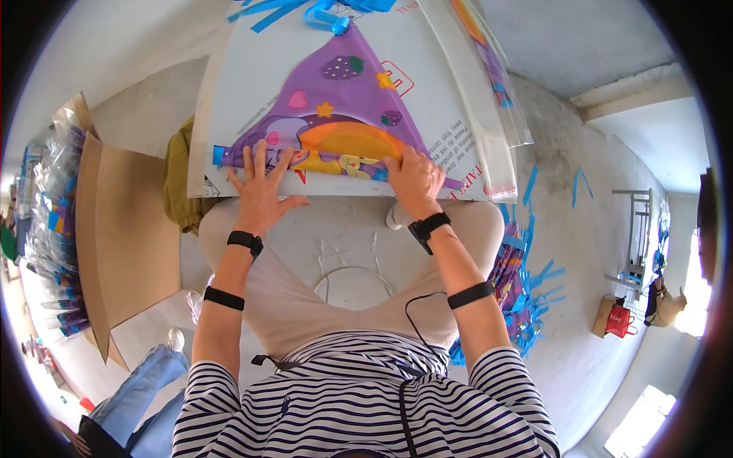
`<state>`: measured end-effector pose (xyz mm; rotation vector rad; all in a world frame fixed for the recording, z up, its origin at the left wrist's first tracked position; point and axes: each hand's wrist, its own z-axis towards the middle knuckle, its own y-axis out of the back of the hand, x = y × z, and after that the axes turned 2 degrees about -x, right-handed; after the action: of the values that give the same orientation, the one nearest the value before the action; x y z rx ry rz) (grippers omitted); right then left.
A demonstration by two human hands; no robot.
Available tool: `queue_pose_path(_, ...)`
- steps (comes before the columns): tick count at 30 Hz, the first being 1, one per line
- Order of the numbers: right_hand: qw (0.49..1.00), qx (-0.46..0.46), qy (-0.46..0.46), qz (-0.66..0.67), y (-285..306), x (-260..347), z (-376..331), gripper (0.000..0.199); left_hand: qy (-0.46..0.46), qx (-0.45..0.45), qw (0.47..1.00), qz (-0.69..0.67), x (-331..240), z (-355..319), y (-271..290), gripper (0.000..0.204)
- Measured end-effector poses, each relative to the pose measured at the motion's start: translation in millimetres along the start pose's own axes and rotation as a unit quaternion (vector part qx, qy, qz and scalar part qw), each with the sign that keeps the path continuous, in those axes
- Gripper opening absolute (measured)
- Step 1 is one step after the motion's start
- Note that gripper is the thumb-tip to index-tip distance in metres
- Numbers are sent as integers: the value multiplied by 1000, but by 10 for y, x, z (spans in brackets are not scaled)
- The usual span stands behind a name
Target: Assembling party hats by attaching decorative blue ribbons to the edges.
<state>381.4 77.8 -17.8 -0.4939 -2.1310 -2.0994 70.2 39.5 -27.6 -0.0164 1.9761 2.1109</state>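
Smooth purple printed plastic kite (pixel 336 114), matt white board (pixel 244 84), glossy clear plastic sleeve (pixel 489 99), matt brown cardboard (pixel 134 237)

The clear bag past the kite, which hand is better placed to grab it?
Probably the right hand: it rests on the kite's right corner, on the side where the clear bag lies. The left hand presses the far corner.

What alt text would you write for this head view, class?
Both hands, left hand and right hand, press flat on a purple triangular kite lying on a white board across the person's lap. Blue strips litter the floor at right.
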Motion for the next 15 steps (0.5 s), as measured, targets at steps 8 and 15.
queue_pose_path(8, 991, -124, 34, -40, 66, -63, -160, 34, 9, 12, 1000, -13, -13, 1, 68, 109)
queue_pose_path(15, 935, -82, 344, 19, -92, 753, -251, 63, 8, -6, 1000, 28, 41, -8, -43, 107)
